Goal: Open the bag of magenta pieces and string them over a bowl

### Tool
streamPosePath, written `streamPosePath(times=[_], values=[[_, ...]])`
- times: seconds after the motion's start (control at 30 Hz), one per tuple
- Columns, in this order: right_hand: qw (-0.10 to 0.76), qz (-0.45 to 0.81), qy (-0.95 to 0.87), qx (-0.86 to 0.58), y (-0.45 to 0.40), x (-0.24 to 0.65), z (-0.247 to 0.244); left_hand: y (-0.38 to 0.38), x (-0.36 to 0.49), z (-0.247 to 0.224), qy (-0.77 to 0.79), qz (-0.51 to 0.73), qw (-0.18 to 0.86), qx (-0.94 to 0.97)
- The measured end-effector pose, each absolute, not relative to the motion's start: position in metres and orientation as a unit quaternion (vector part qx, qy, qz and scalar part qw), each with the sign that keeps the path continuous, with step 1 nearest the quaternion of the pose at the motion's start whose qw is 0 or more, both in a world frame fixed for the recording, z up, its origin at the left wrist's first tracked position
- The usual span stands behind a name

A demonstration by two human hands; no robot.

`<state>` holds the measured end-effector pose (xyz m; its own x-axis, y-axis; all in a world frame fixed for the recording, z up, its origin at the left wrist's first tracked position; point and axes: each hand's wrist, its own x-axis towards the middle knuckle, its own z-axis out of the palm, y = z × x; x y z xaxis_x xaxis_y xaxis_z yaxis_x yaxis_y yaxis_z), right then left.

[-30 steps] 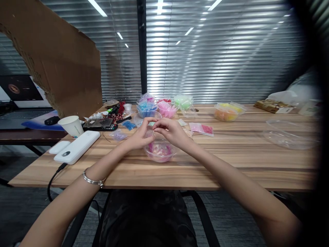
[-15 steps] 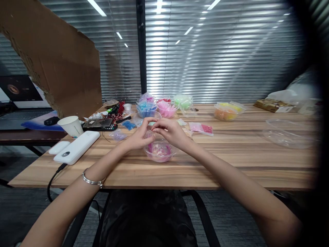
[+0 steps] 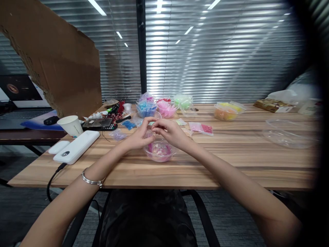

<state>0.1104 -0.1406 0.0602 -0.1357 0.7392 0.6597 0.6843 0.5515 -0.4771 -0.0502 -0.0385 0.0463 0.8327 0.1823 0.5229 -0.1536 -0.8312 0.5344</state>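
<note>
Left hand (image 3: 138, 136): fingers curled, tips meeting the right hand's; what they pinch is too small to tell.
Right hand (image 3: 171, 133): fingers curled the same way.
Below: clear round plastic bowl of pink beads (image 3: 159, 151) on the wooden counter (image 3: 231, 157).

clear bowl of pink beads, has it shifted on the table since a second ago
No. The clear bowl of pink beads sits in the same spot on the wooden table, same gap to the white power bank.

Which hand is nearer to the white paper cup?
Left. The left hand lies to the right of the white paper cup; the right hand is farther right, beyond it.
</note>
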Motion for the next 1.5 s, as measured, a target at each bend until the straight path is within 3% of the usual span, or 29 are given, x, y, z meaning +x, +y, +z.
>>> streamPosePath(times=[0.37, 1.5], values=[[0.496, 0.041, -0.740, -0.452, -0.1424, 0.1082, 0.0612, -0.0389, -0.0499, 0.0484, 0.004, 0.286, 0.291, 0.913], [0.490, 0.019, -0.750, -0.443, -0.1443, 0.1081, 0.0605, -0.0426, -0.0514, 0.0532, 0.007, 0.278, 0.291, 0.915]])
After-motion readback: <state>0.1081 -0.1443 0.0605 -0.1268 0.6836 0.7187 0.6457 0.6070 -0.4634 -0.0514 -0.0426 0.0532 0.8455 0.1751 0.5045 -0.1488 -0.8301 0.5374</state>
